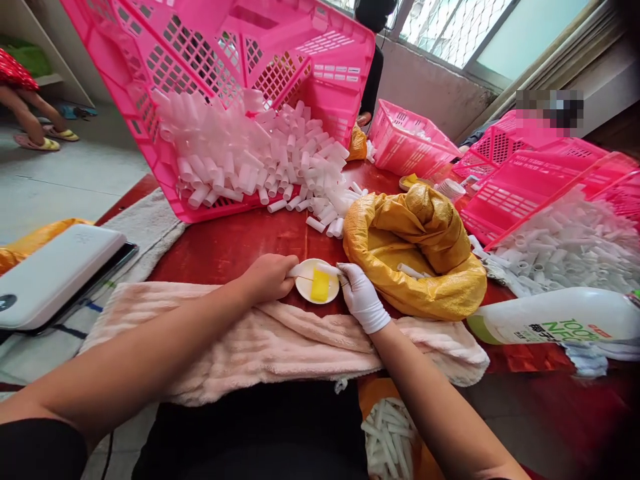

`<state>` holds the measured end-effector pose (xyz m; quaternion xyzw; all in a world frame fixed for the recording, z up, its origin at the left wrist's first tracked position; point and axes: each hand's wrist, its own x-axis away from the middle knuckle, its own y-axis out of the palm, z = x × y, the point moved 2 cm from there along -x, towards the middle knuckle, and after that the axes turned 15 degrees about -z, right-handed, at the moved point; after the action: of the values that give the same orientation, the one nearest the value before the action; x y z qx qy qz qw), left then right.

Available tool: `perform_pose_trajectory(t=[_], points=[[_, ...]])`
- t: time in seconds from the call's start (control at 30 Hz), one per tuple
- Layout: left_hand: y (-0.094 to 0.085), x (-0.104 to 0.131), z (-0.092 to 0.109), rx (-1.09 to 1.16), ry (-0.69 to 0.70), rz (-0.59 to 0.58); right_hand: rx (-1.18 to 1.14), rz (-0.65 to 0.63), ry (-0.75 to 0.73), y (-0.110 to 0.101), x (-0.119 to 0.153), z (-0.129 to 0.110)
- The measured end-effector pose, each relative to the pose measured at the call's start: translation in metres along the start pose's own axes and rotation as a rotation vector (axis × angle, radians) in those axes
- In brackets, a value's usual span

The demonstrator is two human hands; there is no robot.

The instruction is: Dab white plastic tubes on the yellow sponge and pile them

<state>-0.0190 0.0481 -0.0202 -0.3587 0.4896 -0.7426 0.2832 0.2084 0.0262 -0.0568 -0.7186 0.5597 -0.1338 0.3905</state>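
At frame centre, our bare left hand point(270, 277) grips one white tube point(297, 271) pointing right from its fingertips; our gloved right hand point(359, 290) pinches a second tube point(327, 269) pointing left, both roughly level, by one dish point(303, 291). Beyond, upper left, one pink crate point(333, 110) spills heaped tubes point(280, 160), uncountable.

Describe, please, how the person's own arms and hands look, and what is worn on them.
The left hand wears no glove, and its forearm is bare up to a plain black sleeve. The right hand wears a white glove that ends in a wrinkled cuff at the wrist; the forearm above it is bare. I see no marking on the glove.
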Motion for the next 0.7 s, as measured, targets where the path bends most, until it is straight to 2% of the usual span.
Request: perform_pose_trajectory(t=[0.13,0.3,0.53,0.63,0.7], points=[[-0.001,0.001,0.0,-0.003,0.003,0.011,0.016,0.017,-0.097,-0.001,0.0,0.0],[-0.001,0.003,0.0,0.016,0.021,0.002,0.014,-0.051,-0.017,0.002,0.003,0.0],[0.001,0.003,-0.001,0.035,0.018,-0.002,0.21,0.0,-0.167,0.0,0.006,-0.01],[0.001,0.003,-0.002,0.053,0.016,0.001,0.108,0.063,-0.155,-0.006,0.007,-0.015],[-0.001,0.005,0.0,0.06,0.031,0.067,-0.116,0.14,-0.061,-0.01,0.007,-0.019]])
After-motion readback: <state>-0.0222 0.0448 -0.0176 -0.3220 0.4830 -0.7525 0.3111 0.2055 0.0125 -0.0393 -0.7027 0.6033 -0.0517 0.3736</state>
